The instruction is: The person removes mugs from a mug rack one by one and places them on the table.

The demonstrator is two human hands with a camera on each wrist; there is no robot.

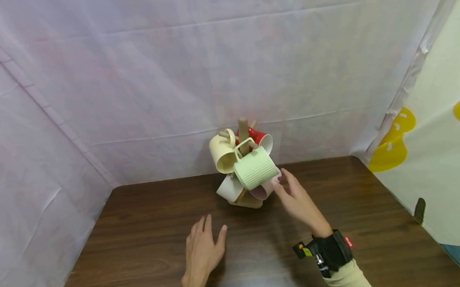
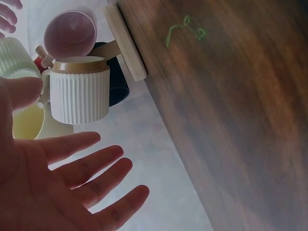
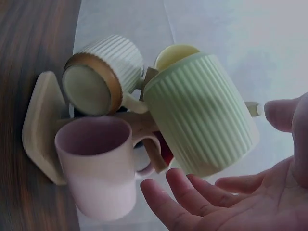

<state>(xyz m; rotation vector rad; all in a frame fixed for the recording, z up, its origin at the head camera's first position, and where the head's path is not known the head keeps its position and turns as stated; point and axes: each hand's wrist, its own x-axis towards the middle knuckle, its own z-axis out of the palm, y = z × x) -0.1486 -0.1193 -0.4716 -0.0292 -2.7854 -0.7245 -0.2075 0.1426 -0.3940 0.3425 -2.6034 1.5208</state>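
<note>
Wooden peg mug stand (image 1: pixel 243 129), frame centre, mostly hidden by its mugs. Ribbed pale-green mug (image 1: pixel 255 167) foremost; smooth pink mug (image 1: pixel 265 188) half covered beneath. Right hand (image 1: pixel 297 201) beside them, fingers spread, gripping nothing. Left hand (image 1: pixel 203 250) flat, fingers apart, on dark wood-grain table (image 1: pixel 377 222).

Two bare hands, banded wrists
Left hand (image 1: pixel 202 252): black wristband. Right hand (image 1: pixel 298 202): black wrist strap with red tag and yellow-marked device, over a cream sleeve.
</note>
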